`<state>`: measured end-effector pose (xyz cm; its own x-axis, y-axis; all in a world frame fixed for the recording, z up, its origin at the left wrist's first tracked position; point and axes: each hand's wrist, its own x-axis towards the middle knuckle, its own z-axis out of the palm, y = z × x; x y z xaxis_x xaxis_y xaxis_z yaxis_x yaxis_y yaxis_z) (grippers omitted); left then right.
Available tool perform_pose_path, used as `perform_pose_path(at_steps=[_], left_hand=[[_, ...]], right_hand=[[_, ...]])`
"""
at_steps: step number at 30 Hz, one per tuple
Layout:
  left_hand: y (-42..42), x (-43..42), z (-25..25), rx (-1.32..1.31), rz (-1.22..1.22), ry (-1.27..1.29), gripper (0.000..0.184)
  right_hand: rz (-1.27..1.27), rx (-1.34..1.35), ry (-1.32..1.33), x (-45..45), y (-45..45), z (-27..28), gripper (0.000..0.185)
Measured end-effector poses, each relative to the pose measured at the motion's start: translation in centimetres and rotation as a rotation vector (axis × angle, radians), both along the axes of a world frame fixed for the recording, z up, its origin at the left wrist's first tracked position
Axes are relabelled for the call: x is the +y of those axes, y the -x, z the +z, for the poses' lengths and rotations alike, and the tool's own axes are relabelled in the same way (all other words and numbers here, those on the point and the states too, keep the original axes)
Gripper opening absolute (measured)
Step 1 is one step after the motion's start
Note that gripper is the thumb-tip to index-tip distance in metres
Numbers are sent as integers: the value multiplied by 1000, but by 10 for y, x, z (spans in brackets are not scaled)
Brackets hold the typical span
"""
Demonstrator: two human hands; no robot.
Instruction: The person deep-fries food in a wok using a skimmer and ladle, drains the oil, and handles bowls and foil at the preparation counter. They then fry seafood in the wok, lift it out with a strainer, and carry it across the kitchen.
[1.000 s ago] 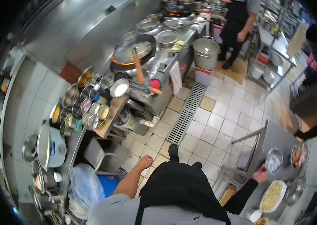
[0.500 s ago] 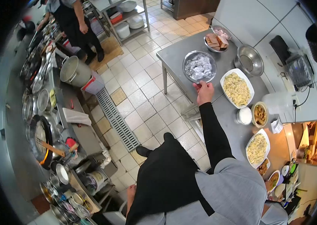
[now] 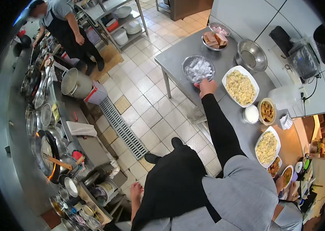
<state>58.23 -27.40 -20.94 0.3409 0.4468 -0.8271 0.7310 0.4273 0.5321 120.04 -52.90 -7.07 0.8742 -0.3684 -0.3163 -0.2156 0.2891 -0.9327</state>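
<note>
Forward, the right hand (image 3: pixel 207 87) reaches, fingers pinching the powder bowl (image 3: pixel 185 69) by its rim.

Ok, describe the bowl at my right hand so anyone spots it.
Find the steel table by the tiled wall. Your right hand is at a round bowl. Unlike the neighbouring bowl of pinkish chunks, it holds lumpy white contents.

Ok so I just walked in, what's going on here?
The person's right hand is at the near rim of a metal bowl of white, powdery-looking food on the steel table; how firm the grip is isn't clear. The left hand hangs low beside the black apron. A white dish of yellowish food sits nearby, and a co-worker stands across the kitchen.
</note>
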Motion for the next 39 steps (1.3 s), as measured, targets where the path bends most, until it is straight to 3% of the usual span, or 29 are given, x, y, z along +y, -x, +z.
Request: perform_pose_path(at_steps=[5,8,10,13,15,19,22,24,27,33,39], left_hand=[[-6,-11,26,57,-108,-102,9],[-12,-22,42,87,-51,-163,12],[4,-24,29,78,64,-124,13],[29,-9,6,20,-53,28,12],[27,-16,4,41,23,-12,13],[-3,-23,32,69,32,-132,13],[-30,-27,66,109,-2,-133,10],[-20,-19,49,63,-13,-110,9],[-7,-15,26,28,-49,-113,11],[-9,-17,36,77,-23,-159,8],[-7,-17,34,52,-29,-123,9]], right_hand=[[14,-137,-1,-1,6,27,18],[56,-45,-45,-7,-11,-9,22],[67,-64,-24,-11,-16,-9,23],[68,-146,-24,-8,-3,16,23],[47,-146,-26,-7,-1,11,23],[20,-81,-14,-9,-11,-10,17],[47,-125,21,-11,-2,16,14],[40,-208,63,-11,1,25,14],[5,-100,114,-14,-23,-18,20],[29,-139,59,-11,-9,-1,19],[-29,8,-103,-7,-20,-25,12]])
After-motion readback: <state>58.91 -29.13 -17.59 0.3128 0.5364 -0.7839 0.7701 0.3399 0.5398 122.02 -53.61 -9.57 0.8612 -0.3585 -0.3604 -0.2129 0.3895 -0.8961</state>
